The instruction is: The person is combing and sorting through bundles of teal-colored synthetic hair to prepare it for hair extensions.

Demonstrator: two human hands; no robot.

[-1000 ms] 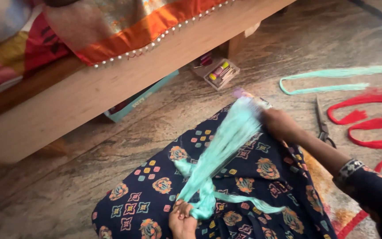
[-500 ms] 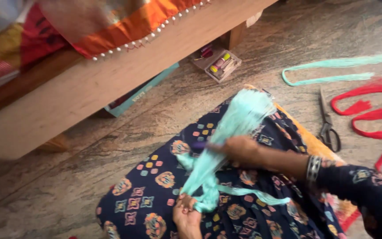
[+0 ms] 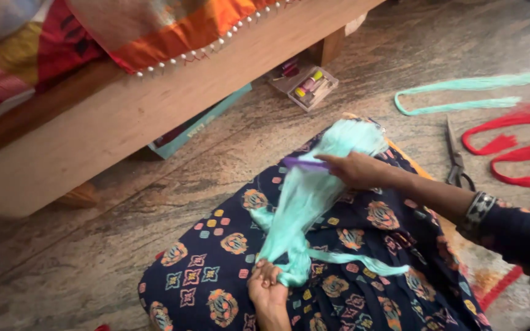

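Left hand [image 3: 269, 289] fingers pinch the mint-green fibre bundle [image 3: 307, 199] taut; right hand [image 3: 358, 170], closed on purple comb [image 3: 305, 163], should stroke evenly.

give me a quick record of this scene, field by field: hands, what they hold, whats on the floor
setting: person sitting on a stone floor beside a wooden bed
left hand: pinches the bottom end of a mint green thread bundle on the lap
right hand: holds a purple comb against the bundle
lap: dark blue patterned cloth
floor right: scissors, red strips, mint green strip
under bed: small box of thread spools, teal flat object
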